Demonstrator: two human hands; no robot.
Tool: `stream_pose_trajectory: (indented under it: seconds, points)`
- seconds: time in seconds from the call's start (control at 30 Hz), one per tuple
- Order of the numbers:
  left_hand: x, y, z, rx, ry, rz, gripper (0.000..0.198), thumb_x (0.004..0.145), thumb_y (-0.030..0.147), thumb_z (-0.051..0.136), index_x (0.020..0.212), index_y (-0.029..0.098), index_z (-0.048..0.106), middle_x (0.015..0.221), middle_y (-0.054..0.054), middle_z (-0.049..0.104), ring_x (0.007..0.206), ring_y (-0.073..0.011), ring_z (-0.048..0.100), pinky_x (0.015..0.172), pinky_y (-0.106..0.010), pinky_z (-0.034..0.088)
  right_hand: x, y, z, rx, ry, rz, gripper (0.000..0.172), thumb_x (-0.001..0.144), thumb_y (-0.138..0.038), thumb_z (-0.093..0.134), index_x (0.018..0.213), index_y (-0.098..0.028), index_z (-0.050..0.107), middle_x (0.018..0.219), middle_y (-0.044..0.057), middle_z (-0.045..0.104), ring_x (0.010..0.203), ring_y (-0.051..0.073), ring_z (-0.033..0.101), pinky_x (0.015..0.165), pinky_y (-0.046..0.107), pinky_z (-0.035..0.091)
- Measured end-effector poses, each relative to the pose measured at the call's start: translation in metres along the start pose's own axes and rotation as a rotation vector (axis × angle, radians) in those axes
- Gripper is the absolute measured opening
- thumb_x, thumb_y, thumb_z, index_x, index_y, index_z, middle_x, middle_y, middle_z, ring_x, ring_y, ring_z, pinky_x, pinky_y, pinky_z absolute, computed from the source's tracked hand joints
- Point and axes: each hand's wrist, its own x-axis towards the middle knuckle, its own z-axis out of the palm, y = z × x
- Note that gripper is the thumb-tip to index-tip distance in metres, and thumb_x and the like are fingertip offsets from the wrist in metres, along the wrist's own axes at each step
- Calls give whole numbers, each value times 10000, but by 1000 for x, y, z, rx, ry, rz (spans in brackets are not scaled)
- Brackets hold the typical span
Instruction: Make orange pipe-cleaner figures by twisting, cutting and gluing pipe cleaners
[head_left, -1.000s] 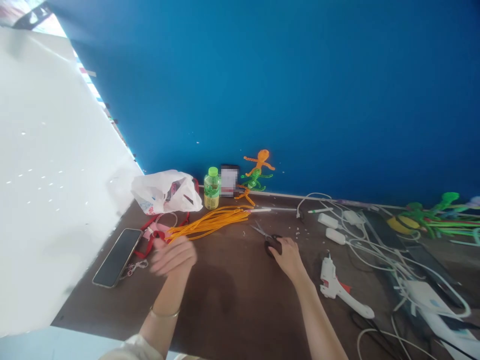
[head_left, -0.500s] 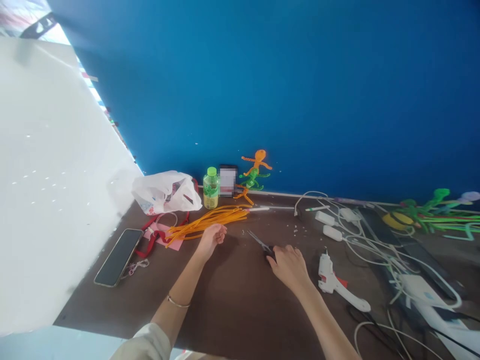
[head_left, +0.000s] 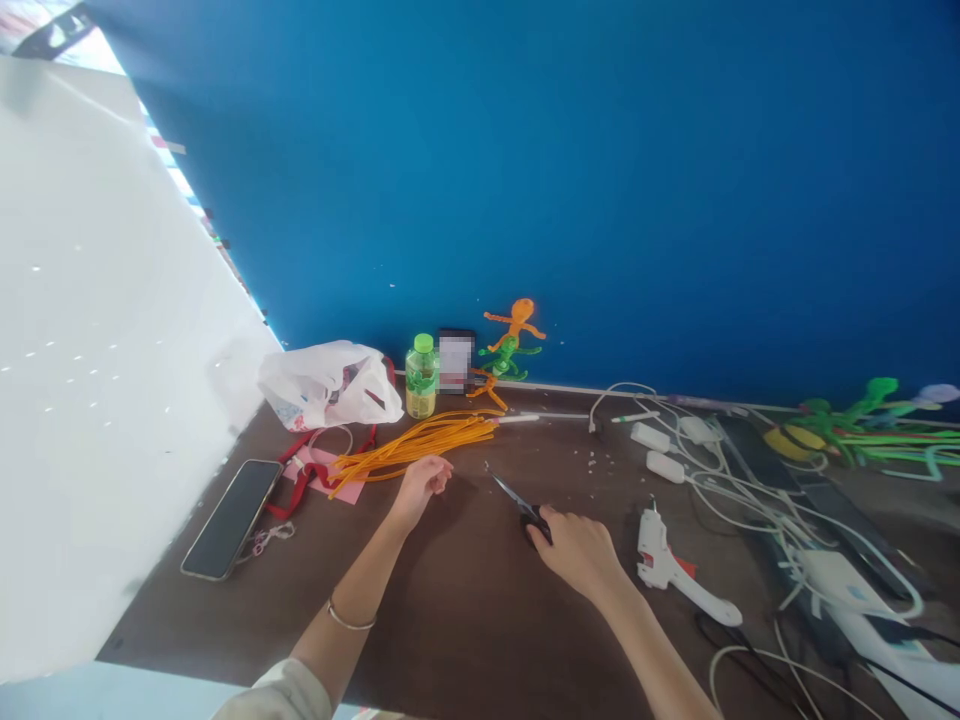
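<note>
My right hand [head_left: 581, 550] is wrapped round the dark handles of a pair of scissors [head_left: 513, 495], whose blades point up and to the left, low over the table. Close to the blade tips lies a tiny pale scrap [head_left: 487, 466]. To the left, my left hand [head_left: 421, 490] has its fingers curled together; anything inside them is hidden or too small to make out. Just behind it is a loose bundle of orange pipe cleaners [head_left: 420, 440]. Orange and green pipe-cleaner figures [head_left: 508, 355] lean against the blue wall.
A green-capped bottle [head_left: 421, 385] stands beside a white plastic bag [head_left: 322, 385]. At left is a phone [head_left: 231, 520] near a red strap [head_left: 300, 490]. On the right are a white glue gun [head_left: 664, 560], tangled white cables and chargers [head_left: 665, 467], and more coloured pipe cleaners [head_left: 892, 443].
The scissors and my right hand have shifted slightly down and left, and the blades look closer together. My left hand has barely moved. The view has turned a little.
</note>
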Motion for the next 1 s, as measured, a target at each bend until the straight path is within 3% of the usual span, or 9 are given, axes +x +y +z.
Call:
stream_pose_trajectory:
  seconds: [0.33, 0.5, 0.73, 0.83, 1.0]
  points:
    - [3, 0, 4, 28, 13, -7, 212, 640, 311, 612, 672, 102, 612, 586, -15, 529, 484, -58, 393, 465, -212, 233, 1, -19, -4, -1, -34, 33, 297, 830, -306, 377, 810, -142, 624, 809, 129, 679, 790, 268, 640, 637, 322, 397]
    - [6, -1, 4, 42, 32, -26, 211, 608, 311, 620, 653, 106, 604, 578, -13, 527, 479, -61, 387, 465, -214, 226, -3, -33, 5, 33, -30, 49, 324, 852, -313, 356, 797, -136, 622, 773, 142, 675, 763, 267, 644, 633, 327, 408]
    - [3, -1, -3, 72, 91, 14, 210, 641, 329, 582, 663, 120, 584, 526, 28, 439, 461, -54, 345, 459, -207, 222, 28, -43, -2, 87, 77, 219, 302, 860, -340, 366, 882, -137, 589, 746, 145, 670, 742, 260, 649, 633, 325, 415]
    - [2, 0, -6, 250, 142, 85, 204, 696, 332, 546, 679, 131, 581, 550, 25, 448, 479, -59, 359, 475, -205, 252, 28, -29, -6, 112, 72, 268, 312, 839, -390, 382, 875, -166, 596, 722, 127, 670, 732, 256, 648, 644, 330, 413]
    - [-1, -6, 8, 864, 105, 268, 204, 773, 314, 487, 740, 164, 621, 656, -8, 557, 611, -108, 484, 594, -231, 365, 20, -7, -2, 128, 20, 350, 325, 813, -425, 397, 846, -165, 590, 723, 121, 667, 744, 267, 647, 654, 341, 418]
